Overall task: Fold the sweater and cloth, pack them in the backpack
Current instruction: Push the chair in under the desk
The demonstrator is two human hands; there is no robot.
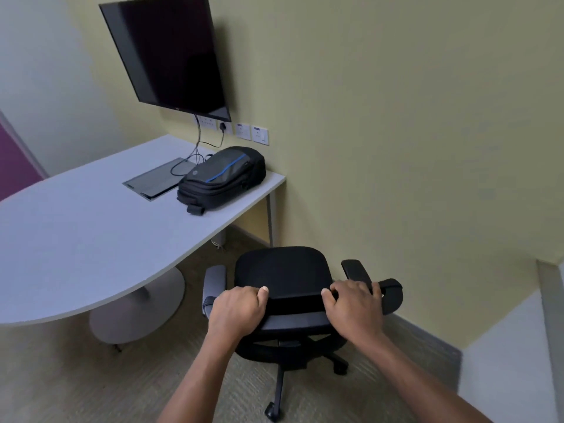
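A black backpack (pixel 221 178) with a blue stripe lies on its side at the far right end of the white table (pixel 76 239), zipped as far as I can see. No sweater or cloth is in view. My left hand (pixel 236 309) and my right hand (pixel 354 306) both grip the top edge of the backrest of a black office chair (pixel 283 273), fingers curled over it. The chair stands on the floor just right of the table, below the backpack's end.
A dark monitor (pixel 171 53) hangs on the yellow wall above the table, with cables running down to a grey floor-box lid (pixel 155 180) beside the backpack. Wall sockets (pixel 251 132) sit above the backpack. The table's round base (pixel 137 306) stands left of the chair.
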